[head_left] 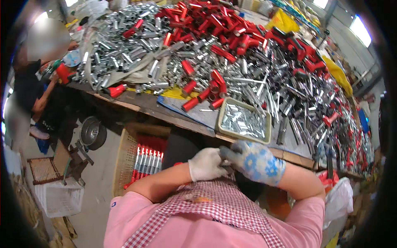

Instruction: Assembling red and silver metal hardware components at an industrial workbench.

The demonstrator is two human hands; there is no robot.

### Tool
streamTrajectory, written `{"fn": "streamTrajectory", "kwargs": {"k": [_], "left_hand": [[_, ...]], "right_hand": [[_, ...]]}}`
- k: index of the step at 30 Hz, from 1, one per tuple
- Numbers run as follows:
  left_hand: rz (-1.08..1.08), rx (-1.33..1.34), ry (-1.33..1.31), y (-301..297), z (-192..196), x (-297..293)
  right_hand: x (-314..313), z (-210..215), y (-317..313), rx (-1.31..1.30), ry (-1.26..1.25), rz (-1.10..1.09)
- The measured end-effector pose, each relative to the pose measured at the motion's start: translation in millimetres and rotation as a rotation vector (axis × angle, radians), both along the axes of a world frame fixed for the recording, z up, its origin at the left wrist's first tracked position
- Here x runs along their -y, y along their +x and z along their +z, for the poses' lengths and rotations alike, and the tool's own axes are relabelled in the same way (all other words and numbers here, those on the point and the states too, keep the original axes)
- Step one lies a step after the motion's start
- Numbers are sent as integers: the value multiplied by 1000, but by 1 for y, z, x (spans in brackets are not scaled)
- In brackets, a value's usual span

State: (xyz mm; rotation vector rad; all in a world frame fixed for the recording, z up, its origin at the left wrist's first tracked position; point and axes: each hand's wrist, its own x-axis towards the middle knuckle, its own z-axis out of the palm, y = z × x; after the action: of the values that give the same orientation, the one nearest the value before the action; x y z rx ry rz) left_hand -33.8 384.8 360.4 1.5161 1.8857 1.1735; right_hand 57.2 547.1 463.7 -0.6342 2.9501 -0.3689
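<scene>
My left hand (205, 165), in a white knit glove, is closed in front of my chest. Against it presses my right hand (257, 162), in a white glove with blue flowers and grey fingertips, its fingers curled in. The two meet at the fingertips, and whatever they hold between them is hidden. Just beyond them, on the table edge, sits a cream tray (219, 124) of small silvery metal pieces (243, 120). To the left of my left hand, a tan plastic crate (120, 163) holds a row of red-and-silver tools (147, 160).
Silvery metal tubes (136, 45) and red handle-like parts (202, 20) are heaped across the table (169, 118). At the left, another person (31, 82) holds a red part (63, 73). A metal basin (93, 133) and a white crate (62, 200) stand on the floor.
</scene>
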Motion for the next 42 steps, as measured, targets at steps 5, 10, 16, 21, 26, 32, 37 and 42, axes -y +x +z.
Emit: {"fn": "streamTrajectory", "kwargs": {"k": [5, 10, 16, 21, 26, 32, 37, 42], "left_hand": [[43, 122, 105, -10, 4, 12], [70, -12, 88, -11, -9, 17], [113, -34, 133, -4, -14, 18], [162, -65, 142, -2, -11, 20], [144, -10, 129, -5, -11, 18], [139, -21, 79, -10, -5, 19], [133, -25, 89, -7, -8, 15], [149, -25, 150, -5, -10, 20]], "right_hand": [[-5, -9, -11, 16, -376, 38], [-14, -17, -7, -4, -356, 48], [2, 10, -11, 294, -61, -278], [-3, 3, -1, -57, -28, -243], [-4, -1, -10, -379, -220, -96], [-19, 4, -1, -28, -264, -346], [-9, -10, -5, 0, -202, -82], [-13, 3, -2, 62, -193, -389]]}}
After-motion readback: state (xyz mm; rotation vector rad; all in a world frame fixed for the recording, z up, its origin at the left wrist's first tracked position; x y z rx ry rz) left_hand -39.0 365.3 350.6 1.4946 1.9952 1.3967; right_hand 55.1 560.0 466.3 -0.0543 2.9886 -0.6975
